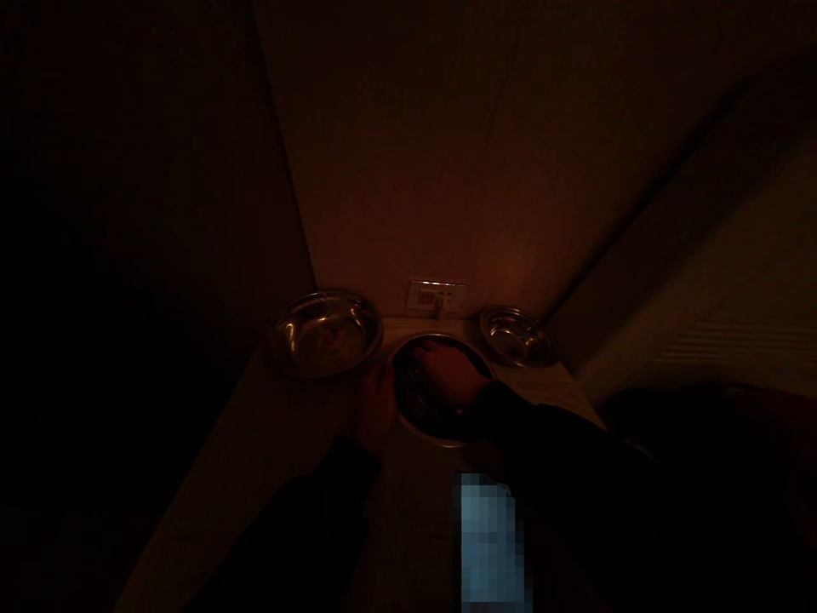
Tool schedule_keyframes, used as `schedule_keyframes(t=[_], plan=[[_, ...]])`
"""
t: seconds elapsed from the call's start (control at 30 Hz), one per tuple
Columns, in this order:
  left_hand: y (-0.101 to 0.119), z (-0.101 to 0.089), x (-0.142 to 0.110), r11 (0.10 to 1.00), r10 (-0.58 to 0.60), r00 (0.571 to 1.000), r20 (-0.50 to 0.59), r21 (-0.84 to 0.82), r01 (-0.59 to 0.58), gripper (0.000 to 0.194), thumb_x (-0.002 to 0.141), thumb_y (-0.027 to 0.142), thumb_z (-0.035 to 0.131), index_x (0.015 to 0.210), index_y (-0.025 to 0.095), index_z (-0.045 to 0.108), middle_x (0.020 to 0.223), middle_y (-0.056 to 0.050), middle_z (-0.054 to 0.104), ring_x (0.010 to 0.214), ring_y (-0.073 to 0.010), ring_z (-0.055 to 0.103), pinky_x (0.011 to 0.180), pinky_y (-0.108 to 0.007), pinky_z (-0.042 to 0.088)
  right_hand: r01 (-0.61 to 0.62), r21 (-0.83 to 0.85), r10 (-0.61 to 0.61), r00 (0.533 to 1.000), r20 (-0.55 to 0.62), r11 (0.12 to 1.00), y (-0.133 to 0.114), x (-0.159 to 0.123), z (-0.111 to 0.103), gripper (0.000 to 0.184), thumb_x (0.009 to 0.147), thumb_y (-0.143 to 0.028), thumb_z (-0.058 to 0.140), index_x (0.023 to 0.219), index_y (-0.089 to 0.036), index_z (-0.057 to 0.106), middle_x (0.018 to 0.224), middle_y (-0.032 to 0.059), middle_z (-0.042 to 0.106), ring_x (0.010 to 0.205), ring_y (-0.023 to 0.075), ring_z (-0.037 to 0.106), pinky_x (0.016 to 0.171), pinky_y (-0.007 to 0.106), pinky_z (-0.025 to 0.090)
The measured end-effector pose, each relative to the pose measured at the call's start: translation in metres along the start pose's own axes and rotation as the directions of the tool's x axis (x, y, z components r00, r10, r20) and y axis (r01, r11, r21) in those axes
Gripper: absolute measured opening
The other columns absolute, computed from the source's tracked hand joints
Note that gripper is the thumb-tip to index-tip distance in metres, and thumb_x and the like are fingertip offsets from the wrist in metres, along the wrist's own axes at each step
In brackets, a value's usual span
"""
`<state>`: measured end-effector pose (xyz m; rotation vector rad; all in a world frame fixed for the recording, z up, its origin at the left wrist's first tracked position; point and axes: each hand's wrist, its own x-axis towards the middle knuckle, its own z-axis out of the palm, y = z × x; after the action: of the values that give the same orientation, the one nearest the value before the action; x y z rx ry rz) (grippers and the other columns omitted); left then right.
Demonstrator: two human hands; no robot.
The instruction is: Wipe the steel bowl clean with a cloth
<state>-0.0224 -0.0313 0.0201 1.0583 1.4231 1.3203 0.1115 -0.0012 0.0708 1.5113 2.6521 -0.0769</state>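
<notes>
The scene is very dark. A round pan [447, 443] with a dark inside and a pale rim stands on the table in front of me. At its left edge is my left hand [376, 404], its dim fingers closed against the rim. My right hand [450, 370] reaches over the pan from the right, fingers bent down into it. What those fingertips hold, if anything, is lost in the dark. To the left stands a wide shiny metal bowl [328, 336]; what lies in it, if anything, is unclear. A smaller shiny metal dish [517, 336] sits to the right of the pan.
Behind the pan, a wall socket plate [437, 296] with something plugged in sits just above the table [210, 477]. Walls close in the back. A bright, pixelated bluish rectangle [491, 545] shows at the near edge. A dark shape fills the lower right.
</notes>
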Motion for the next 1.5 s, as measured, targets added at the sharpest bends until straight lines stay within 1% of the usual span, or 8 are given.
schedule_keyframes(t=[0.23,0.33,0.53,0.67,0.97,1.13,1.23,1.5], plan=[[-0.004,0.001,-0.002,0.999,-0.003,0.998,-0.061,-0.037,0.001,0.029,0.08,0.033,0.047,0.086,0.013,0.066,0.092,-0.01,0.069,0.088,-0.0229,0.062,0.086,-0.037,0.045,0.305,0.118,-0.315,0.946,0.078,0.945,-0.009,-0.016,-0.007,0.026,0.084,-0.015,0.052,0.107,-0.018,0.063,0.108,0.0094,0.062,0.097,0.0186,0.059,0.082,0.028,0.044],[0.001,0.001,-0.003,1.0,-0.02,0.999,-0.05,-0.023,0.019,0.029,0.08,0.035,0.047,0.082,0.013,0.066,0.085,-0.008,0.069,0.082,-0.0213,0.061,0.08,-0.035,0.046,0.36,0.136,-0.375,0.921,0.106,0.923,-0.009,-0.024,-0.01,0.022,0.083,-0.017,0.055,0.102,-0.02,0.066,0.106,0.0078,0.064,0.096,0.0181,0.06,0.084,0.029,0.044],[0.004,-0.001,0.0,1.0,0.004,1.0,0.003,-0.004,-0.004,0.028,0.082,0.029,0.045,0.09,0.012,0.066,0.095,-0.011,0.07,0.091,-0.0227,0.062,0.087,-0.036,0.045,0.232,0.061,-0.236,0.969,0.069,0.971,-0.01,-0.006,-0.006,0.029,0.086,-0.013,0.047,0.113,-0.014,0.058,0.112,0.0138,0.061,0.096,0.0214,0.061,0.077,0.031,0.047],[0.003,-0.003,0.001,0.998,0.001,1.0,0.006,0.058,-0.001,0.03,0.083,0.029,0.043,0.091,0.012,0.067,0.099,-0.012,0.069,0.095,-0.0244,0.062,0.092,-0.039,0.043,0.127,0.003,-0.127,0.991,0.04,0.992,-0.005,0.003,-0.006,0.028,0.09,-0.019,0.044,0.115,-0.017,0.056,0.115,0.0122,0.059,0.102,0.0234,0.059,0.076,0.031,0.048],[0.002,0.0,-0.001,1.0,-0.013,1.0,0.008,0.026,0.013,0.031,0.083,0.03,0.044,0.094,0.011,0.066,0.101,-0.012,0.069,0.095,-0.0247,0.062,0.09,-0.039,0.045,-0.005,-0.138,0.023,0.991,0.135,0.99,0.008,-0.019,-0.018,0.03,0.088,-0.013,0.038,0.108,-0.01,0.061,0.105,0.0186,0.064,0.092,0.0292,0.065,0.072,0.037,0.05],[0.006,0.001,-0.006,0.999,-0.035,0.999,-0.01,0.029,0.035,0.028,0.084,0.029,0.044,0.087,0.014,0.068,0.091,-0.009,0.07,0.086,-0.0223,0.063,0.083,-0.036,0.047,0.088,-0.104,-0.056,0.96,0.273,0.991,0.015,-0.031,-0.023,0.025,0.083,-0.014,0.046,0.097,-0.011,0.067,0.097,0.0179,0.069,0.087,0.0291,0.067,0.069,0.035,0.049],[0.006,0.001,-0.007,0.999,-0.027,1.0,-0.016,0.026,0.027,0.029,0.084,0.029,0.044,0.092,0.013,0.067,0.098,-0.01,0.07,0.091,-0.0232,0.062,0.087,-0.037,0.045,0.158,-0.038,-0.138,0.939,0.314,0.987,0.016,-0.037,-0.027,0.025,0.08,-0.015,0.052,0.099,-0.013,0.068,0.101,0.0155,0.069,0.089,0.0278,0.067,0.07,0.033,0.049],[0.01,0.0,-0.009,0.999,-0.025,1.0,0.015,0.022,0.025,0.031,0.085,0.032,0.044,0.092,0.012,0.066,0.095,-0.009,0.069,0.09,-0.0219,0.061,0.084,-0.035,0.045,0.304,0.117,-0.323,0.918,0.229,0.945,-0.003,-0.038,-0.017,0.025,0.084,-0.022,0.051,0.106,-0.018,0.064,0.109,0.009,0.065,0.094,0.0202,0.063,0.077,0.029,0.047]])
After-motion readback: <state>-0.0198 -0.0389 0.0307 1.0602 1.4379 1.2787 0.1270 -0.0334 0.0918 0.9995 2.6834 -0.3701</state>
